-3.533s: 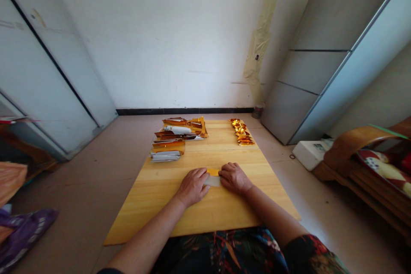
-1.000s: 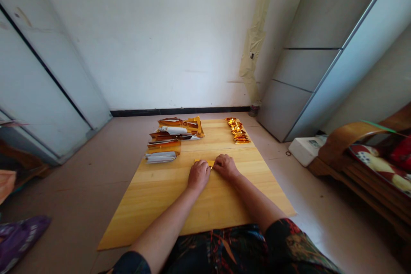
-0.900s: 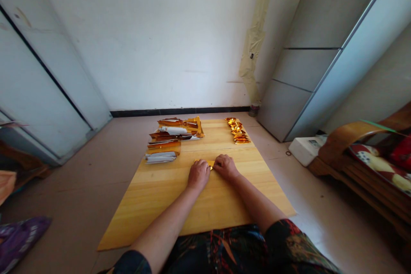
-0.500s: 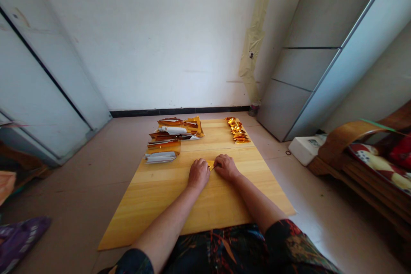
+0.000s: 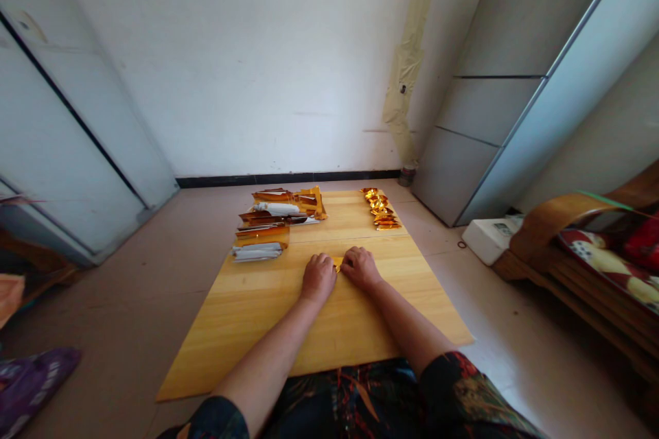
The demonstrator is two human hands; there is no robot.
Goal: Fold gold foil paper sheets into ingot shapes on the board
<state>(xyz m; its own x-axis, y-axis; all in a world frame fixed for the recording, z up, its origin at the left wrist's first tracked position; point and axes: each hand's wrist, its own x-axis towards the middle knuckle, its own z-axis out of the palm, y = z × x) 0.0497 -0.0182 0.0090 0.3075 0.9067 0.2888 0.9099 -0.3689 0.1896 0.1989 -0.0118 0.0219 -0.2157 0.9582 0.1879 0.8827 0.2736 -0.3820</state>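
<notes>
Foil (image 5: pixel 338 262), a small gold piece, sits around the middle of the surface (image 5: pixel 247 329), in the gap between the two hands; most of it is hidden by them, so I cannot tell its full shape. From my remote seat I see the left hand (image 5: pixel 319 278) with its fingers curled down at one end of the piece, and the right hand (image 5: pixel 362 267) bent in at the other, fingertips drawn together; both seem to be gripping it, though the exact pinch is out of my sight. I judge the hold is two-sided and low so that the thin piece stays flat and does not slide; the bare wood about it leaves room for both wrists. Gold sheets (image 5: pixel 268 233) and pale strips (image 5: pixel 260 252) lie in overlapping bundles by the far left corner, the strips at the left edge; a white bundle (image 5: pixel 276 208) lies among them; shiny gold pieces (image 5: pixel 387 223) form a row beside the right edge, near the far right corner; I take the two groups to be set apart so that they do not mix, and far enough out to be clear of the forearms.
</notes>
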